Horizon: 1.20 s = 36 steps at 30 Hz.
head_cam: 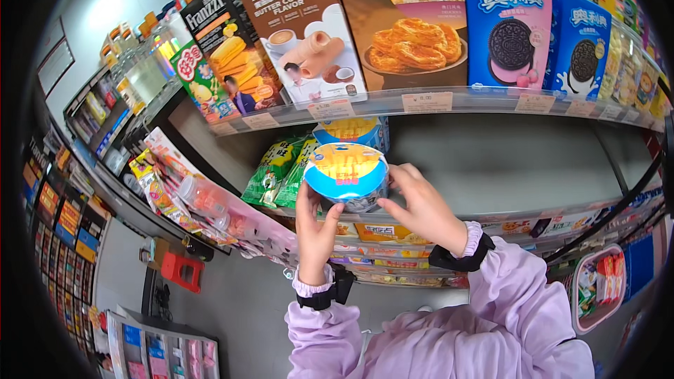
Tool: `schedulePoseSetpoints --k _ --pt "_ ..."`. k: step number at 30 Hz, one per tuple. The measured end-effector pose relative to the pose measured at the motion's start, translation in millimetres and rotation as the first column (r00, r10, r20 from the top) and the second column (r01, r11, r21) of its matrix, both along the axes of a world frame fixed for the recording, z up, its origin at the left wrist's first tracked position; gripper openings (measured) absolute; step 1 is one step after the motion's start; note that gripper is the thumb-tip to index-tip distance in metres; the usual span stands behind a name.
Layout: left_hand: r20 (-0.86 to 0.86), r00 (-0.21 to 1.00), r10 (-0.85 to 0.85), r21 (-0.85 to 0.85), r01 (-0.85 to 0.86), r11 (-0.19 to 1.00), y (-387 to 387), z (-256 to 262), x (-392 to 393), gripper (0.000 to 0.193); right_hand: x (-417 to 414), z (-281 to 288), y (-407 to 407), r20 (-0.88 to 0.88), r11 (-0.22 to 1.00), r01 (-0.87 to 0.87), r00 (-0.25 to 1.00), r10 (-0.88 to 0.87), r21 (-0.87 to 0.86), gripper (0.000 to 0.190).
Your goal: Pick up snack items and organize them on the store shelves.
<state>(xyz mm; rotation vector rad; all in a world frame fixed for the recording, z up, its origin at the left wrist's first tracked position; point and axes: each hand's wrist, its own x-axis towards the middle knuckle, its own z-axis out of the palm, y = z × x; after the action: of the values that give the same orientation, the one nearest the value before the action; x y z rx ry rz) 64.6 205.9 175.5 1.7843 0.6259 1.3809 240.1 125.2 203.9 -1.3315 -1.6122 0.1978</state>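
Note:
A round snack tub [346, 173] with a yellow and blue lid is between my two hands, at the front of a grey shelf [489, 163]. My left hand [317, 237] grips its left side, the thumb across the front. On the right side, the fingers and thumb of my right hand [426, 202] hold it too. Directly behind stands a similar tub [358, 129], partly hidden. Green snack bags [274, 168] lean together to the left of the tubs. Whether the held tub's base touches the shelf is unclear.
Above, a shelf with a clear price-tag rail [379, 109] carries biscuit boxes [413, 26]. Plastic jars [202, 195] and hanging packets jut out at left. Lower shelves hold more packets [389, 232]. A pink basket [600, 289] with snacks is at right; a red stool [181, 272] stands at left.

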Motion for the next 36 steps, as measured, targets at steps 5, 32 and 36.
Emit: schedulePoseSetpoints --k 5,32,36 --pt "-0.143 0.978 0.152 0.079 -0.141 0.987 -3.6 8.2 -6.0 0.059 -7.1 -2.7 3.3 -0.003 1.0 -0.025 1.0 0.025 0.004 0.052" --pt "-0.635 0.741 -0.218 0.097 0.356 0.929 -134.9 -8.6 89.3 0.022 100.5 -72.2 -173.3 -0.165 0.958 -0.26 0.957 0.239 -0.119 0.023" --pt "-0.68 0.642 -0.353 0.093 0.554 0.827 -155.8 -20.1 145.6 0.023 142.4 -80.0 -239.9 -0.158 0.989 -0.031 0.987 0.007 -0.146 0.023"
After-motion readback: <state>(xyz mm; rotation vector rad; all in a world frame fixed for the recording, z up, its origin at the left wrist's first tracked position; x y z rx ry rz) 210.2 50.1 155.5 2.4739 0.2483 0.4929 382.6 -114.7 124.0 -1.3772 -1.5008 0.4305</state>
